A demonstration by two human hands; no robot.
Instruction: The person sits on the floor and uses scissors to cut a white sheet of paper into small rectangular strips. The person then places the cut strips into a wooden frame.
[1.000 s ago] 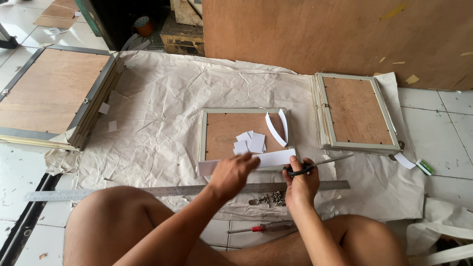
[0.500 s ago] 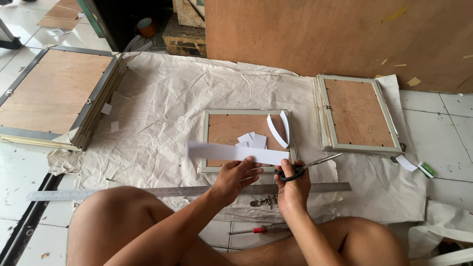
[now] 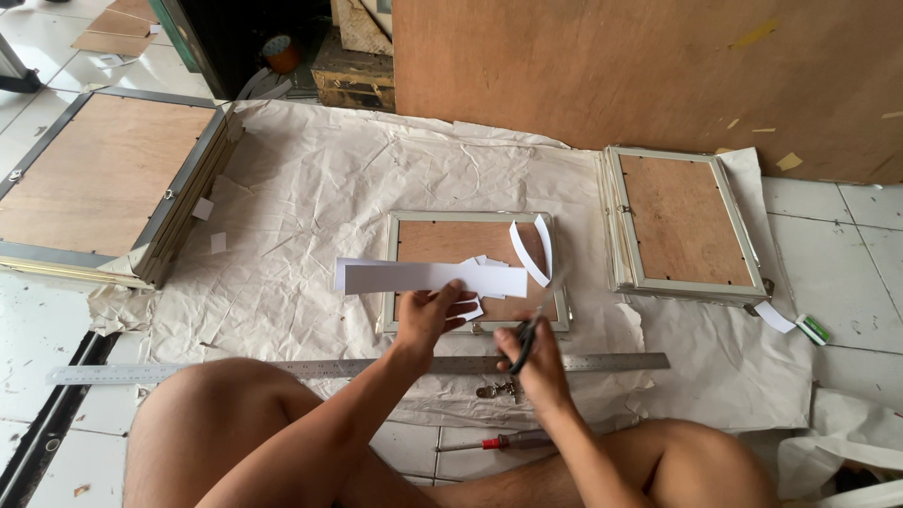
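Long white paper strip (image 3: 433, 277) held flat in left hand (image 3: 435, 315), scissors (image 3: 529, 331) in right hand (image 3: 534, 362)

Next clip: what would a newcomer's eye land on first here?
First, the long white paper strip held flat by the left hand over the small picture frame at the centre, with the right hand gripping scissors beside it. Next, the long steel ruler lying across the crumpled sheet, just beyond the bare knees.

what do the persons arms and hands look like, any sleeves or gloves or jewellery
Both arms are bare from the elbow down: no sleeves show. The left hand and right hand wear no gloves. No watch, bracelet or ring can be seen on either wrist or on the fingers that show. The legs below are bare too.
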